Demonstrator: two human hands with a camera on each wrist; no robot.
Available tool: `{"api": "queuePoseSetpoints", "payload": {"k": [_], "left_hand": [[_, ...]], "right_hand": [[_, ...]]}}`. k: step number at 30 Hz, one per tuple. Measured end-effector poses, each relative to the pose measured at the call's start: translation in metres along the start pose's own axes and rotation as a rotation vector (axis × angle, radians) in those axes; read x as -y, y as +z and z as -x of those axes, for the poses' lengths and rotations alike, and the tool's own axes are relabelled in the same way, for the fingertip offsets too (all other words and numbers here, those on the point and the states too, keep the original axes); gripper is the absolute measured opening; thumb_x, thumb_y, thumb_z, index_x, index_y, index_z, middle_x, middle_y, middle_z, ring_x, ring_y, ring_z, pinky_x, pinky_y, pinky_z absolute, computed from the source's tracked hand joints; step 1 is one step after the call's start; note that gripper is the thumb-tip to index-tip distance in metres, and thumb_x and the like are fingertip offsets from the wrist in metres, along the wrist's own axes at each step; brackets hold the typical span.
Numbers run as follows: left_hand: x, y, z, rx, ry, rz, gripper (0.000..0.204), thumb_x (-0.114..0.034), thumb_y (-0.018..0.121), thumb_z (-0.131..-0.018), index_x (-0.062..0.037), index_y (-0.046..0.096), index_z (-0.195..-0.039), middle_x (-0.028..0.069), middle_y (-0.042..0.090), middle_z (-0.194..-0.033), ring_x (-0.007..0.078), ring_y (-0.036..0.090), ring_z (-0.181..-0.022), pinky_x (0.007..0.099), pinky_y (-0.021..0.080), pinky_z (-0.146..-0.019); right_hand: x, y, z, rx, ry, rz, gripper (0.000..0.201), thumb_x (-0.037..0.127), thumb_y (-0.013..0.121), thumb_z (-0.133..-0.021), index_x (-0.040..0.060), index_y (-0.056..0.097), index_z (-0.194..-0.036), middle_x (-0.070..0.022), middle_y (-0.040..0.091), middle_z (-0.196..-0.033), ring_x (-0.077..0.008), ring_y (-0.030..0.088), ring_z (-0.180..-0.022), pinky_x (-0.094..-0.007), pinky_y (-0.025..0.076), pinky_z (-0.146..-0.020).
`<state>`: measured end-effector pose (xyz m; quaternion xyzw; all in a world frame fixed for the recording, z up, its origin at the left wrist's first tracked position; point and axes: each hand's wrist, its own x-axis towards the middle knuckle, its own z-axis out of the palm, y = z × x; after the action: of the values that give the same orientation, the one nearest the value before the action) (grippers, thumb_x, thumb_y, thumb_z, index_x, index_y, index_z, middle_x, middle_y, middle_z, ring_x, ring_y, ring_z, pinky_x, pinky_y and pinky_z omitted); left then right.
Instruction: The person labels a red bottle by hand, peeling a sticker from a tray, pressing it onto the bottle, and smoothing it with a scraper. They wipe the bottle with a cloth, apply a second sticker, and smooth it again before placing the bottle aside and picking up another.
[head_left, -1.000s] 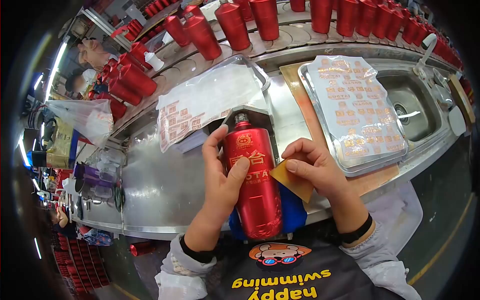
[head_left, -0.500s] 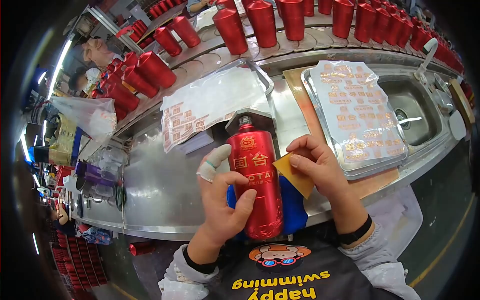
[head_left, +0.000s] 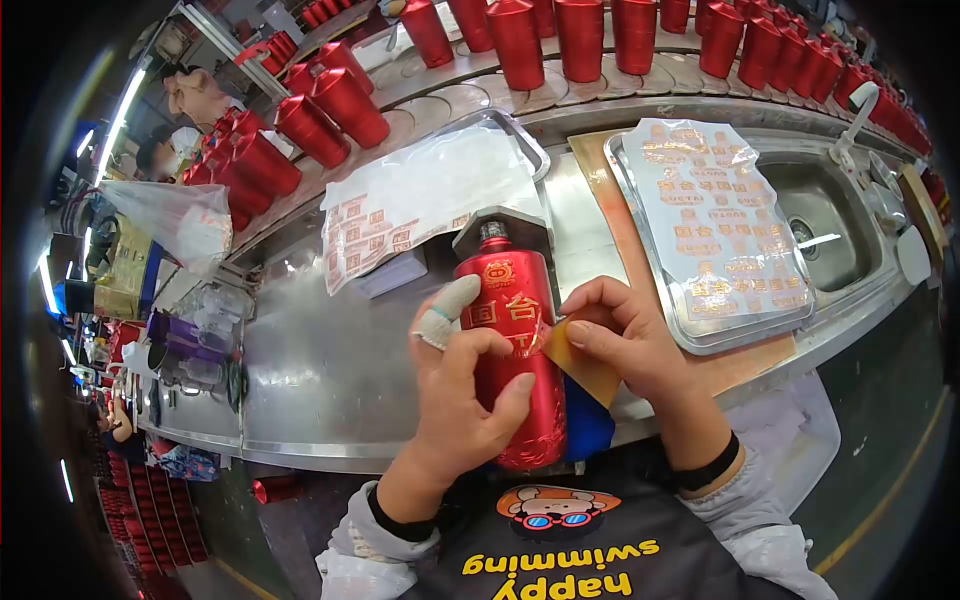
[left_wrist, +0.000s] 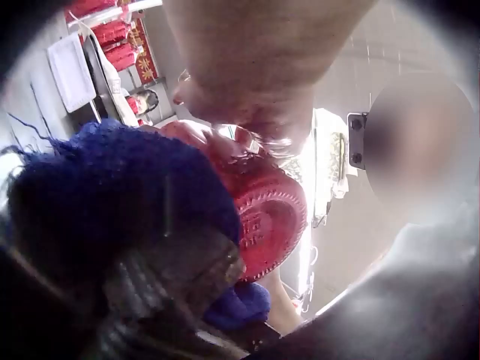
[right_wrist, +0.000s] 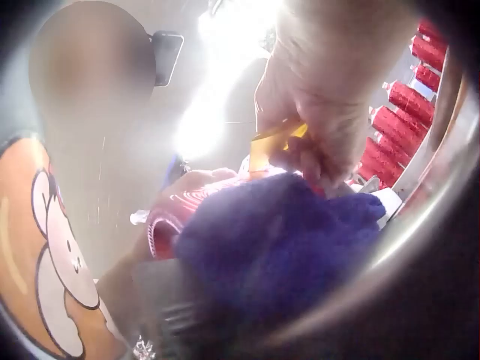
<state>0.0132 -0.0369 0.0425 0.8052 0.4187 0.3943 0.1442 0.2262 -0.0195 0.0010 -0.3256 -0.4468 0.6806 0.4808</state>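
Observation:
A red bottle [head_left: 535,430] with gold lettering lies face up, its neck in a grey metal cradle [head_left: 522,230] and its body over a blue cloth [head_left: 592,418]. My left hand [head_left: 455,410] is over its left side, a pale cover on the index finger, with bent fingers pressing the lettering. Between thumb and fingers, my right hand [head_left: 645,350] pinches an amber scraper card [head_left: 590,372], its corner right at the bottle's right side. In the left wrist view the bottle's embossed base [left_wrist: 271,225] shows beside the cloth.
Behind the cradle a metal tray [head_left: 535,160] holds a printed transfer sheet [head_left: 420,205]. To the right another tray [head_left: 700,345] bears gold-lettered sheets [head_left: 715,215], with a sink [head_left: 830,215] beyond. Several red bottles [head_left: 580,40] stand along the conveyor [head_left: 470,100].
My left hand lifted from its hold on the bottle, showing the covered finger, then came back onto the lettering. The scraper card edged toward the bottle. Bottles on the conveyor shifted.

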Motion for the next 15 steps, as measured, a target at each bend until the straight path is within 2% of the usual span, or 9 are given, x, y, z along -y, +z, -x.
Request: {"api": "queuePoseSetpoints", "payload": {"k": [4, 7, 11, 12, 15], "left_hand": [[-0.010, 0.007, -0.010, -0.017, 0.011, -0.178, 0.023, -0.007, 0.068, -0.075, -0.0041, 0.056, -0.095, 0.0270, 0.044, -0.138, 0.0407, 0.039, -0.128, 0.0471, 0.028, -0.108], [-0.003, 0.009, -0.014, -0.028, 0.031, -0.204, 0.021, -0.006, 0.069, -0.073, -0.0057, 0.059, -0.091, 0.0262, 0.047, -0.134, 0.0463, 0.036, -0.127, 0.0523, 0.028, -0.107], [-0.004, 0.002, -0.020, -0.073, 0.051, -0.158, 0.016, -0.005, 0.068, -0.073, -0.0064, 0.060, -0.087, 0.0261, 0.051, -0.131, 0.0460, 0.037, -0.127, 0.0526, 0.028, -0.108], [-0.006, -0.002, -0.022, -0.084, 0.077, -0.177, 0.016, -0.005, 0.068, -0.073, -0.0066, 0.060, -0.087, 0.0259, 0.051, -0.130, 0.0459, 0.037, -0.127, 0.0528, 0.028, -0.108], [-0.010, -0.006, -0.027, -0.066, 0.154, -0.233, 0.015, -0.008, 0.069, -0.073, -0.0092, 0.063, -0.086, 0.0212, 0.055, -0.128, 0.0433, 0.039, -0.127, 0.0534, 0.025, -0.110]], "right_hand": [[0.001, 0.006, -0.002, 0.008, -0.038, -0.060, 0.023, 0.010, 0.065, -0.092, 0.0040, 0.057, -0.113, -0.0040, 0.066, -0.103, -0.0085, 0.061, -0.097, -0.0241, 0.049, -0.085], [0.001, 0.001, 0.000, -0.016, -0.062, -0.058, 0.023, 0.011, 0.065, -0.093, 0.0042, 0.057, -0.113, -0.0031, 0.066, -0.101, -0.0073, 0.061, -0.092, -0.0232, 0.049, -0.082], [0.000, -0.011, 0.002, -0.085, -0.083, -0.044, 0.023, 0.013, 0.066, -0.093, 0.0046, 0.056, -0.113, -0.0016, 0.065, -0.098, -0.0053, 0.058, -0.083, -0.0223, 0.047, -0.074], [0.001, -0.010, 0.002, -0.112, -0.103, -0.008, 0.019, 0.011, 0.062, -0.095, 0.0043, 0.056, -0.112, -0.0032, 0.066, -0.101, -0.0045, 0.055, -0.080, -0.0221, 0.046, -0.068], [0.005, -0.008, 0.003, -0.084, -0.173, 0.010, 0.018, 0.008, 0.057, -0.098, 0.0027, 0.055, -0.115, -0.0064, 0.067, -0.108, -0.0069, 0.059, -0.087, -0.0231, 0.050, -0.069]]}}
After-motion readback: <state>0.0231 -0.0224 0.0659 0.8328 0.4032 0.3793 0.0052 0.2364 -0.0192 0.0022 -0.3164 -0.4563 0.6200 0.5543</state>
